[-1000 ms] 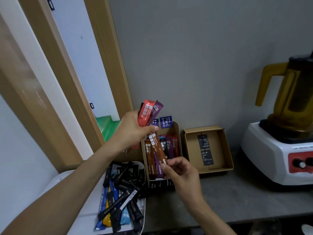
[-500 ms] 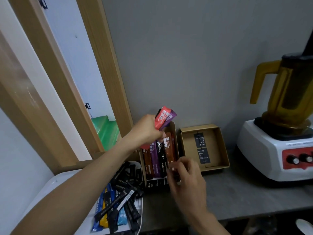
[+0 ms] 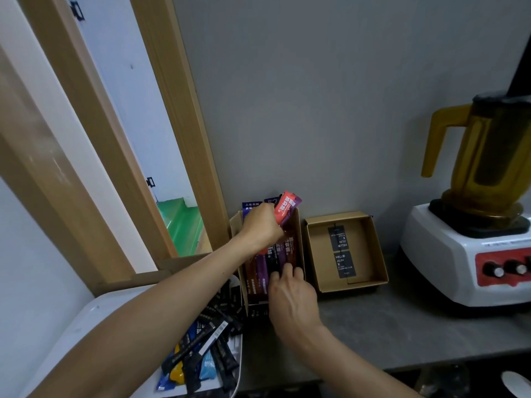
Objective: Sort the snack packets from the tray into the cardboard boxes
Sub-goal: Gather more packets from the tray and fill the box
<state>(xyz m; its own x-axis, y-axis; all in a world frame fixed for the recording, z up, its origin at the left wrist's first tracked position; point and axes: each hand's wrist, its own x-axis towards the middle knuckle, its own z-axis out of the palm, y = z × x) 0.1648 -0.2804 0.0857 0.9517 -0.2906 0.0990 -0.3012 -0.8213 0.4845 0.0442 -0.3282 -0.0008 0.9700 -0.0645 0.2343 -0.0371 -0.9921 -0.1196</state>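
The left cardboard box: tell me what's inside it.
The left cardboard box holds stick packets lying side by side: brown, purple, black. The right hand covers their near ends; the left hand, gripping red and purple packets, hides the far part.

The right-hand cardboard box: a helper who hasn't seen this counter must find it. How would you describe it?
Start at the white blender base with red panel, on the counter's right. Just left of it, against the grey wall, sits an open cardboard box. Unlike the packet-filled box beside it, it holds only two black cards.
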